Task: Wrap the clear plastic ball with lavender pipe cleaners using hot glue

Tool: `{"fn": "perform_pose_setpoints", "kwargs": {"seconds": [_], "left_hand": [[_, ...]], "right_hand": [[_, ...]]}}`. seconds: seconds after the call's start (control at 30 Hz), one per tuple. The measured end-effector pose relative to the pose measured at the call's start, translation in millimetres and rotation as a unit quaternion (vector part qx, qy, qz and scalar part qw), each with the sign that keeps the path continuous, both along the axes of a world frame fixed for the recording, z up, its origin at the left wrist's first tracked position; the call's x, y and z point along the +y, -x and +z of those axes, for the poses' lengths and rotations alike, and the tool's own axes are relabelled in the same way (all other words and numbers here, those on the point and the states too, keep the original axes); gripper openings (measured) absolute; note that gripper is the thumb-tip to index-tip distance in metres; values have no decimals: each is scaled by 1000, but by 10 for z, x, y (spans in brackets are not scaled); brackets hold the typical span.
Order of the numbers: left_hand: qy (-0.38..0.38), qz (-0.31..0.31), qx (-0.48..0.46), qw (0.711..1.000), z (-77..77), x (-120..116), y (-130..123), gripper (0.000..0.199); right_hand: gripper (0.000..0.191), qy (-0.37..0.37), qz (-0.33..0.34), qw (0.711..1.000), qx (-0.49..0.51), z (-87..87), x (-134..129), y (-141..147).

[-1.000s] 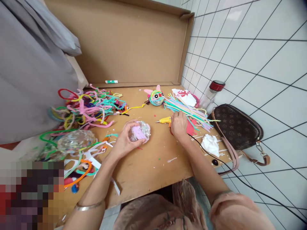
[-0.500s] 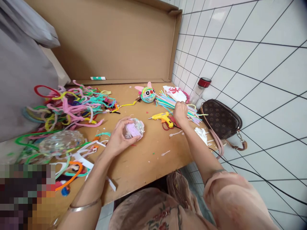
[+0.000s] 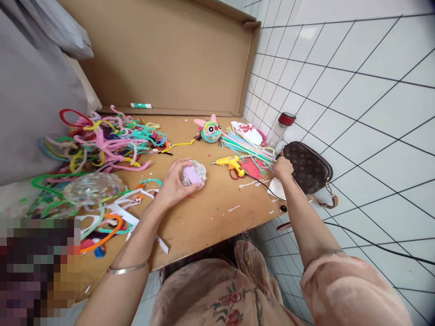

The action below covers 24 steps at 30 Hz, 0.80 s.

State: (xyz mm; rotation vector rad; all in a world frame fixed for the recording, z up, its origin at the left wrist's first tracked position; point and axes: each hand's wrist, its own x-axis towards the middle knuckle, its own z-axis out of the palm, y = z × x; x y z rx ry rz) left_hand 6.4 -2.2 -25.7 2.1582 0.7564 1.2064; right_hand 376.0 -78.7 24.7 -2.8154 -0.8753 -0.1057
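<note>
My left hand is wrapped round a clear, glossy ball with a flat lilac patch on its side, just above the table. My right hand is closed at the right end of a bundle of pastel pipe cleaners, beside a brown patterned handbag. What its fingers pinch is hidden. Between my hands lies a yellow glue gun with its nozzle pointing left. Red-handled scissors are partly under it, and a red sheet lies beside it.
A decorated ball with pink ears stands at the back. Tangled pipe cleaners and a larger clear, glossy form cover the left side. A red-lidded bottle stands by the tiled wall. A black cable runs off right.
My right hand has moved right, from over the middle of the pipe cleaner bundle to its end near the handbag. The red sheet shows more now. My left hand still holds the clear ball.
</note>
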Motion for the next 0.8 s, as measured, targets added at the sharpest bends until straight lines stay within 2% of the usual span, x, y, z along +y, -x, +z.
{"fn": "perform_pose_setpoints", "kwargs": {"seconds": [0.13, 0.3, 0.5, 0.63, 0.8], "left_hand": [[8, 2, -15, 1000, -16, 9, -3, 56], [14, 4, -15, 1000, -9, 10, -3, 54], [15, 11, -13, 1000, -3, 16, -4, 56], [19, 5, -27, 999, -6, 16, -1, 56], [24, 1, -24, 999, -5, 10, 4, 56]], "right_hand": [[36, 3, -36, 998, 44, -71, -113, -147], [37, -12, -48, 996, 74, -170, -131, -140], [27, -61, -76, 994, 44, -91, -160, -141], [28, -79, -62, 995, 27, -36, -187, -157], [26, -106, -14, 994, -12, -75, -195, -79]]}}
